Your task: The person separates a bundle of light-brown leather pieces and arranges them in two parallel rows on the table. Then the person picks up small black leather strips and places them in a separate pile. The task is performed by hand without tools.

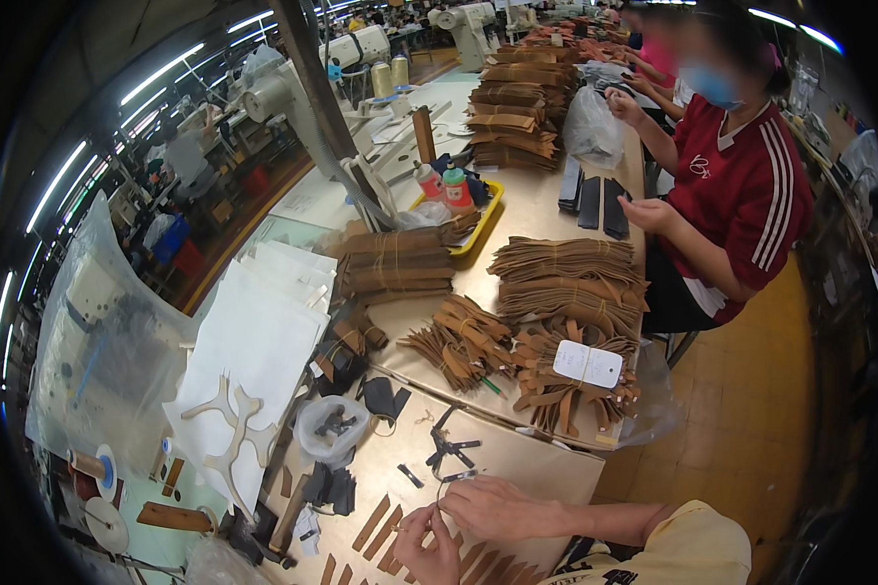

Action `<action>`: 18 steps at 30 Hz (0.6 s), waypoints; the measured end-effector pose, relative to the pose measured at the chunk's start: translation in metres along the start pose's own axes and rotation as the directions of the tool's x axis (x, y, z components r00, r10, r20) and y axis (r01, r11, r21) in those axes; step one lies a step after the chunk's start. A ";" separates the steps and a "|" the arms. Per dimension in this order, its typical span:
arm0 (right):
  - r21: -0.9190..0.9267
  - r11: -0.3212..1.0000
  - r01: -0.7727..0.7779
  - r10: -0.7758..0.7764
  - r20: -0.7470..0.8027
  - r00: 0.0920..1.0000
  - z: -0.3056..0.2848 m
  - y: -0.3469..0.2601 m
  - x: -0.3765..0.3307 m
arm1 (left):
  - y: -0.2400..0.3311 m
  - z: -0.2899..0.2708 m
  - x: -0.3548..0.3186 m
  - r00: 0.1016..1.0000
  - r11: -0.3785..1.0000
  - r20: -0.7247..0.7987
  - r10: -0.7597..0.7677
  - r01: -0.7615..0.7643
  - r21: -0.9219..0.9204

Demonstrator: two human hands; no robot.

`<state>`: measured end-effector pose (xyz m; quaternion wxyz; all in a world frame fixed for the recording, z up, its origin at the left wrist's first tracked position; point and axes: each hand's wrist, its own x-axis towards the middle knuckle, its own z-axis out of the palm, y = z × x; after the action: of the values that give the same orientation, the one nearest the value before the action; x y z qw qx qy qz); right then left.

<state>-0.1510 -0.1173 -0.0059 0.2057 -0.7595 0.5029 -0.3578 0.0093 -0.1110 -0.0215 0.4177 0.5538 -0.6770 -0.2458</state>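
Note:
Over the near table my left hand and my right hand come together, fingers pinched. A thin dark strand rises between their fingertips; its kind is too small to make out. Beneath and around them, brown leather strips lie in a slanted row on the tabletop. Just beyond my fingers sits a small pile of black strips with light marks. One loose black strip lies to the left of that pile.
A bag-lined bowl holds black pieces, with more black pieces nearby. Bundled brown leather strips are stacked ahead. White sheets lie left, by a sewing machine. A yellow tray carries bottles. A masked co-worker sits right.

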 end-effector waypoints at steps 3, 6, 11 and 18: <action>-0.026 1.000 -0.003 0.003 -0.003 1.000 -0.002 -0.004 0.003 | 0.010 -0.001 0.005 1.000 1.000 0.006 -0.005 0.005 -0.020; -0.016 1.000 -0.018 0.018 0.001 1.000 -0.008 -0.009 0.007 | 0.015 -0.001 0.014 0.997 0.987 -0.020 -0.069 0.066 -0.144; 0.089 0.996 -0.010 0.011 -0.014 1.000 -0.022 -0.002 0.006 | 0.000 -0.017 0.020 0.969 0.971 -0.135 -0.207 0.186 -0.149; 0.353 0.883 -0.309 0.279 0.132 0.951 -0.056 0.013 -0.004 | -0.021 -0.048 0.023 0.859 0.867 -0.273 -0.432 0.311 -0.390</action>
<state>-0.2020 -0.1163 0.0212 0.4161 -0.6353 0.5274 -0.3810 0.0604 -0.1325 -0.0058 0.5628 0.6319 -0.4183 -0.3302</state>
